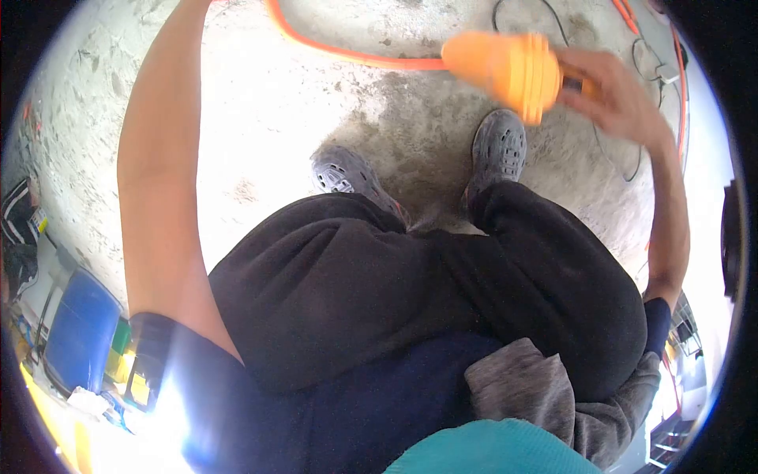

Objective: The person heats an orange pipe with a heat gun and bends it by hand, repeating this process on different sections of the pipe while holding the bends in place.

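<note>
My right hand is at the upper right, blurred, with its fingers closed on the dark end of a yellow-orange plug. An orange cable runs from the plug's other end toward the top left. The plug hangs above the concrete floor, beyond my right shoe. My left arm reaches up past the top edge of the view, so that hand is hidden.
Two grey perforated shoes stand on the stained floor. Thin dark cords and more orange cable lie at the upper right. A blue panel and assorted items are at the lower left.
</note>
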The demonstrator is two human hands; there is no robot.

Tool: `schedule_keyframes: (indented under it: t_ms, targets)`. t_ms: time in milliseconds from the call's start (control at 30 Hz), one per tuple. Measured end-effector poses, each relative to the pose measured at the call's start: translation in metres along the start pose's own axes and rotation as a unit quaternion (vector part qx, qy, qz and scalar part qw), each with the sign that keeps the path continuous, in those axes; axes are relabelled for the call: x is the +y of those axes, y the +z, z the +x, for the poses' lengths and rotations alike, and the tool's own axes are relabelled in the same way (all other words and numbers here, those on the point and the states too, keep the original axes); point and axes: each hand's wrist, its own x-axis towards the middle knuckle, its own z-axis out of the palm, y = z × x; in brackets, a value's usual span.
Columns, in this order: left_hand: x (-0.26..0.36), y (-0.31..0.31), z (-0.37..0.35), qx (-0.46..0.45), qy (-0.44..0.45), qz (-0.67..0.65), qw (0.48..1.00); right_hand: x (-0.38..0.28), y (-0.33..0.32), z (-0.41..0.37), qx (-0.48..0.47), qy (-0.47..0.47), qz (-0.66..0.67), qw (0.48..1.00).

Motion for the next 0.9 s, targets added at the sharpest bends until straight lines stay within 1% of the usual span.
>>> schedule_keyframes:
  t_ms: [67,100,167,200,267,300,367,500,600,700,767,900]
  targets:
    - [-0.002,-0.002,0.0,-0.025,0.008,-0.015,1.0,-0.028,0.019,-0.006,0.001,-0.011,0.062,0.998]
    - [-0.004,-0.001,0.003,-0.024,0.007,-0.015,1.0,-0.041,0.028,-0.008,0.001,-0.013,0.062,0.998]
    - [-0.003,0.002,0.004,-0.008,-0.014,-0.028,0.999,-0.063,0.045,-0.008,-0.012,-0.008,0.106,0.994]
    - [-0.001,-0.001,0.004,-0.008,-0.012,-0.026,1.0,-0.068,0.056,-0.005,-0.01,-0.006,0.107,0.994]
    - [0.006,-0.008,-0.002,-0.041,-0.023,0.004,0.999,-0.076,0.079,-0.003,-0.012,-0.07,0.062,0.996]
    - [0.009,-0.01,-0.005,-0.041,-0.018,0.006,0.999,-0.078,0.09,-0.003,-0.009,-0.066,0.063,0.996]
    - [0.01,-0.011,-0.006,-0.051,-0.006,-0.002,0.999,-0.079,0.108,-0.004,0.007,-0.083,0.017,0.996]
    - [0.007,-0.006,-0.002,-0.044,-0.02,-0.02,0.999,-0.074,0.112,-0.023,0.024,-0.065,-0.03,0.997]
    - [0.002,-0.004,0.003,-0.049,-0.015,-0.024,0.998,-0.074,0.109,-0.033,0.008,-0.037,-0.061,0.997]
    - [0.007,-0.005,-0.002,-0.038,-0.016,-0.017,0.999,-0.077,0.111,-0.025,-0.003,-0.052,-0.053,0.997]
    - [0.006,-0.006,-0.003,-0.039,-0.016,-0.015,0.999,-0.081,0.118,-0.011,0.006,-0.082,-0.031,0.996]
    - [0.006,-0.006,-0.004,-0.033,-0.021,-0.026,0.999,-0.087,0.118,0.001,0.0,-0.091,-0.031,0.995]
